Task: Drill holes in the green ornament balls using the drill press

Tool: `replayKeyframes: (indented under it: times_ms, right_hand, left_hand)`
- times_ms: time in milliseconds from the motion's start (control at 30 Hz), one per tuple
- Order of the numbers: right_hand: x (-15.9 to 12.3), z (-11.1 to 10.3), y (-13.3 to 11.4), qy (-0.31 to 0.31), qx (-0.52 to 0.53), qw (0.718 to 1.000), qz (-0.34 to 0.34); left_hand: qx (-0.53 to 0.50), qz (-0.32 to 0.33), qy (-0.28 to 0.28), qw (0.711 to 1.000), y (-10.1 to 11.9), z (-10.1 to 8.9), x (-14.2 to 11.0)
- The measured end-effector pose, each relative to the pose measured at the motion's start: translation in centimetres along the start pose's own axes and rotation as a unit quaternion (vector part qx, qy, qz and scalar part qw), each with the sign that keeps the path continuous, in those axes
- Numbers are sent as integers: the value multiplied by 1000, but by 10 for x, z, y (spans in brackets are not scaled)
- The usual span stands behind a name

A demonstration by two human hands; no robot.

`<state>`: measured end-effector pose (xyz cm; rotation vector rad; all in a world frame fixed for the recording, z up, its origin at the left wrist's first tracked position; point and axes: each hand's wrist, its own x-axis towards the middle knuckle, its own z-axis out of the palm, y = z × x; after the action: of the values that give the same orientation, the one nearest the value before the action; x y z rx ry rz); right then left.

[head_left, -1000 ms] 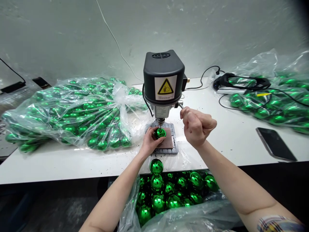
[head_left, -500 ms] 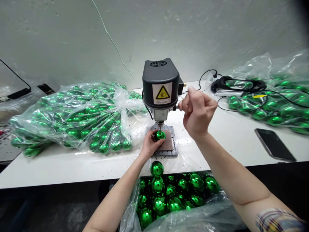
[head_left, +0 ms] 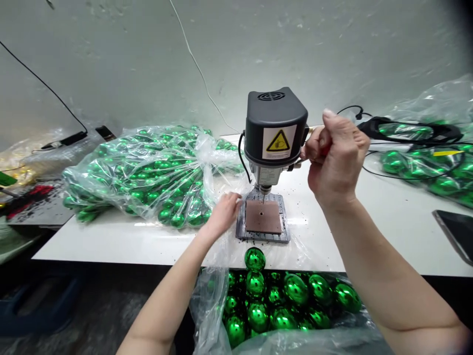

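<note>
A small black drill press [head_left: 275, 123] with a yellow warning label stands on the white table. My right hand [head_left: 338, 155] is wrapped around the press's feed lever [head_left: 303, 157], and a bit of red shows between the fingers. Under the drill bit [head_left: 263, 198] lies a brown board [head_left: 263, 217] with a dark hole, on the grey metal base [head_left: 271, 237]. My left hand [head_left: 225, 213] is beside the base's left edge, fingers curled; whether anything is inside is hidden. One shiny green ball [head_left: 254, 259] sits near the table's front edge, above several others in an open plastic bag [head_left: 210, 301].
A large clear bag of green balls [head_left: 140, 172] covers the table's left side. At the right lie another bag of green balls [head_left: 443, 172], a black cable [head_left: 388, 170] and a phone [head_left: 456, 231]. Dark shavings are scattered around the press.
My left hand has moved left off the board, and the green ball under the drill bit is gone from there. My right hand stays on the lever. The view has turned left.
</note>
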<state>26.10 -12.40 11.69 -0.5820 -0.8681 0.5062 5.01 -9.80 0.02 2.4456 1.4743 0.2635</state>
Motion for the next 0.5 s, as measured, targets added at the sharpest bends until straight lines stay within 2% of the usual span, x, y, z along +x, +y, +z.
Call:
replayKeyframes:
  times_ms: [33,67,167,300,400,500]
  right_hand:
    - [0,0,0,0,-3,1000,-3]
    - [0,0,0,-1,-7,1000,-7]
    - [1,-1,2,-12,-22,999,-21]
    - [1,0,2,-2,-20,1000,-15]
    - [1,2,0,10,-12,1000,-4]
    - [1,3,-2,5,-10,1000,-3]
  left_hand:
    - [84,-56,-16,995,-11,0,17]
    - [117,-90,-24,989,-21,0,33]
    - [159,-148,-52,975,-42,-1,64]
    - [181,-180,-96,962,-50,3,77]
    - [190,-183,-129,956,-53,8,80]
    - [194,-176,-139,955,-57,11,80]
